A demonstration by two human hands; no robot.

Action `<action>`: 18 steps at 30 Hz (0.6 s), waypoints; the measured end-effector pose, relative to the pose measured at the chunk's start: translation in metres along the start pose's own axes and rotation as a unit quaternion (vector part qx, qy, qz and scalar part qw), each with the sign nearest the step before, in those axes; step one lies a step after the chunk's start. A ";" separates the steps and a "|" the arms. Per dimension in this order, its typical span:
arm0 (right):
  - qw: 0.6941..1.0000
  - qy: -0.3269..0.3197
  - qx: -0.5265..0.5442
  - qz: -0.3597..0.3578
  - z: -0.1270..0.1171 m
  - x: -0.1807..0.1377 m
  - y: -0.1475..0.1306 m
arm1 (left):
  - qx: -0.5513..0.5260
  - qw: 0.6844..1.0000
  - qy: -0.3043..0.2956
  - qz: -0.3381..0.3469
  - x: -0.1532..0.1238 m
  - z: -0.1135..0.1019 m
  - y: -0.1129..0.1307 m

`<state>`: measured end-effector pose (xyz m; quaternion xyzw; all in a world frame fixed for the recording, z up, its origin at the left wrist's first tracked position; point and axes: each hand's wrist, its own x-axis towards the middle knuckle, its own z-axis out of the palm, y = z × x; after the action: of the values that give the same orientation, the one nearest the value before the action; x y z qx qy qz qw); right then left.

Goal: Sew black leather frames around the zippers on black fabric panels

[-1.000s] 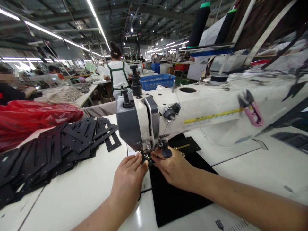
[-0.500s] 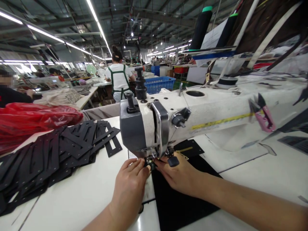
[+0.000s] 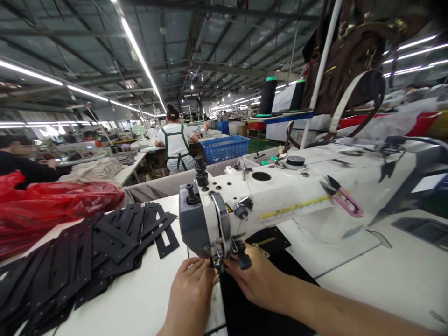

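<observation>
Head view: left hand (image 3: 191, 298) and right hand (image 3: 257, 282) press flat, fingers spread, steadying black fabric (image 3: 259, 312) (dark piece) under the sewing machine (image 3: 217, 224) needle.

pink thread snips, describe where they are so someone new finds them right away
Start at the white sewing machine in the middle of the table. Follow its long arm to the right, past the yellow tape measure strip on its side. The thread snips lie on the arm, the only thing with pink handles and dark pointed blades.

Black fabric panel (image 3: 259, 310), flat under machine needle (image 3: 220, 267)
</observation>
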<state>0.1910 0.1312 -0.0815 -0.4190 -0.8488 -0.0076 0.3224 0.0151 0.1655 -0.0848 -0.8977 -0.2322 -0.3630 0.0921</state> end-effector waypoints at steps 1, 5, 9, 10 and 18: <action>1.000 0.005 0.002 0.000 0.001 0.000 0.000 | 0.001 1.000 0.004 0.000 0.000 0.000 0.000; 1.000 0.009 0.005 0.003 0.001 0.000 -0.001 | 0.001 1.000 0.012 0.003 0.001 -0.001 0.001; 1.000 0.007 0.004 0.009 -0.001 0.000 -0.002 | 0.001 1.000 0.014 0.004 0.001 -0.001 0.000; 1.000 0.011 0.008 0.007 -0.001 0.000 -0.002 | 0.002 1.000 0.013 0.003 0.001 -0.001 0.000; 1.000 0.022 -0.001 -0.002 0.003 -0.002 0.004 | 0.013 0.999 -0.041 -0.013 -0.004 0.002 -0.001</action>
<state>0.1932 0.1334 -0.0862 -0.4175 -0.8424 -0.0184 0.3402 0.0128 0.1657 -0.0892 -0.9075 -0.2519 -0.3239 0.0899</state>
